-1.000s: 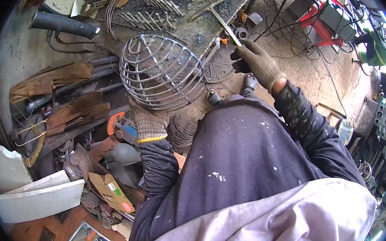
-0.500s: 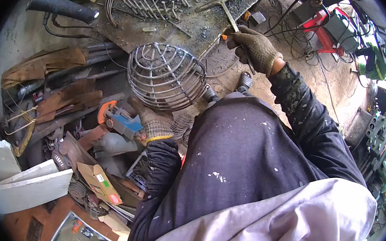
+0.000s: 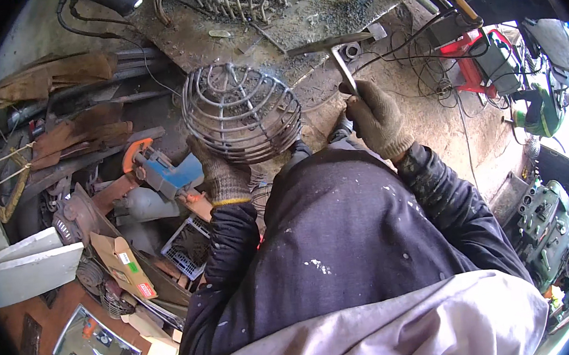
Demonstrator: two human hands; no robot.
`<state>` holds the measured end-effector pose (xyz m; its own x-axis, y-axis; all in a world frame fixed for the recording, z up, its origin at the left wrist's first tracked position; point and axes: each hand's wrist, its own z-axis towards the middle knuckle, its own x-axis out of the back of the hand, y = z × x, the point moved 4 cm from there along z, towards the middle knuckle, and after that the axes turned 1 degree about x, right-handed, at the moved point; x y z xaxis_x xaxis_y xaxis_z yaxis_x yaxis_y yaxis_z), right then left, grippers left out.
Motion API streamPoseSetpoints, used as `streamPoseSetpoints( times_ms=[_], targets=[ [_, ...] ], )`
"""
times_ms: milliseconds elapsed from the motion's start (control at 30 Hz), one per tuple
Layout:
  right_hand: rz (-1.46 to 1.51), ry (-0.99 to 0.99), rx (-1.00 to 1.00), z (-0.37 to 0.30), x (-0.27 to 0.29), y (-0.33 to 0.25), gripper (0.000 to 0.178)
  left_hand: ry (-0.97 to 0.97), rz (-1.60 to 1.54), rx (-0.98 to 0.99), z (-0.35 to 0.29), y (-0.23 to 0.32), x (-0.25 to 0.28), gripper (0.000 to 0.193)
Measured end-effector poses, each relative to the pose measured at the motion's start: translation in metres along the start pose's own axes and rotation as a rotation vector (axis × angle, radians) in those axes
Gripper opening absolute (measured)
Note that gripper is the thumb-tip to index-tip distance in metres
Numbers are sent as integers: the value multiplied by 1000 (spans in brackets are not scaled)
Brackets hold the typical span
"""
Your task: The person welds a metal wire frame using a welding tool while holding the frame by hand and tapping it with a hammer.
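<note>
A round metal-rod cage [image 3: 255, 154], like a basket of curved ribs and rings, rests tilted against the near edge of the work table. My left hand [image 3: 225, 174], in a knitted glove with a yellow cuff edge, grips its lower left rim; the fingertips are hidden behind the rods. To the right of the cage, my gloved right hand [image 3: 381, 120] is closed around the handle of a chipping hammer [image 3: 341, 68]. The hammer's long narrow head is raised above the table corner, apart from the cage.
On the metal work table [image 3: 311, 23] stand several upright rods [image 3: 237, 2] amid dark grit. Tangled cables [image 3: 425, 84] and a red stand [image 3: 467, 60] lie at right. An orange-and-blue tool [image 3: 162, 171], scrap and a cardboard box [image 3: 123, 266] crowd the left. A green machine [image 3: 543, 229] is at far right.
My right hand has come down and slightly left, and the hammer's head now sits lower. The cage has shifted slightly left, still in my left hand. The view has also moved a little.
</note>
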<state>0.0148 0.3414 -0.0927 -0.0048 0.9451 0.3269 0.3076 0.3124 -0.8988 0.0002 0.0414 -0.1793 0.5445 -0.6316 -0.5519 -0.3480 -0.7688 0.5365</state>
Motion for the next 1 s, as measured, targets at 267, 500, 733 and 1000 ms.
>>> streamPoseSetpoints(
  times_ms=[267, 500, 733, 1000],
  targets=[
    [-56, -52, -28, -9, 1, 4, 26, -45, -49, 64, -16, 1, 38, 76],
    [-264, -130, 249, -14, -21, -36, 27, -81, 538, -258, 2, -3, 81, 66],
    [-318, -46, 387, -24, -34, -62, 29, -105, -124, -36, -19, 2, 31, 63],
    [-462, -55, 382, -29, -44, -65, 32, -124, -158, 102, -31, 5, 8, 76]
  ],
)
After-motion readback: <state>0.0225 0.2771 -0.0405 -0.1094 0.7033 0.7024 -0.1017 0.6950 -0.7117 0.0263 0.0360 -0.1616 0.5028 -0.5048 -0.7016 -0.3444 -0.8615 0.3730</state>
